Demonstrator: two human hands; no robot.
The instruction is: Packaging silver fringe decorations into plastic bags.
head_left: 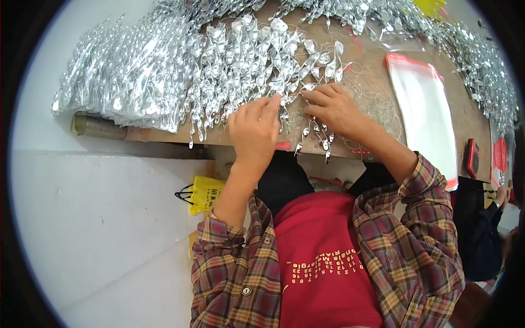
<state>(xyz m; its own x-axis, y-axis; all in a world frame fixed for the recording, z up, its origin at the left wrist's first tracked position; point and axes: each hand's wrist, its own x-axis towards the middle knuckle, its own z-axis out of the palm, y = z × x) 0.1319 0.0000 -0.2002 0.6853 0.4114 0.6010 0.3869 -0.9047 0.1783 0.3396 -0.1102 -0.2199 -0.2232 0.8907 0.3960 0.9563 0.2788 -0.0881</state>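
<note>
Silver twisted spiral ornaments (240, 65) lie in rows on the brown table, with thin threads among them. My left hand (254, 131) is at the near edge of these rows, closed, its fingers pressed together and pointing away from me. What its fingertips pinch, if anything, is hidden. To the right of it, my right hand (333, 112) is closed, fingers bent over a small bunch of silver spirals (326, 143) that dangles below it toward the table edge. More spirals (331, 63) lie just beyond this hand.
A stack of clear bags with red edges (424, 109) lies right of my hands. Bagged silver ornaments (131, 76) cover the left end; more silver strands (476, 71) line the far side. A red-and-black device (471, 158) lies at right. Another person's hand (502, 197) is beyond it.
</note>
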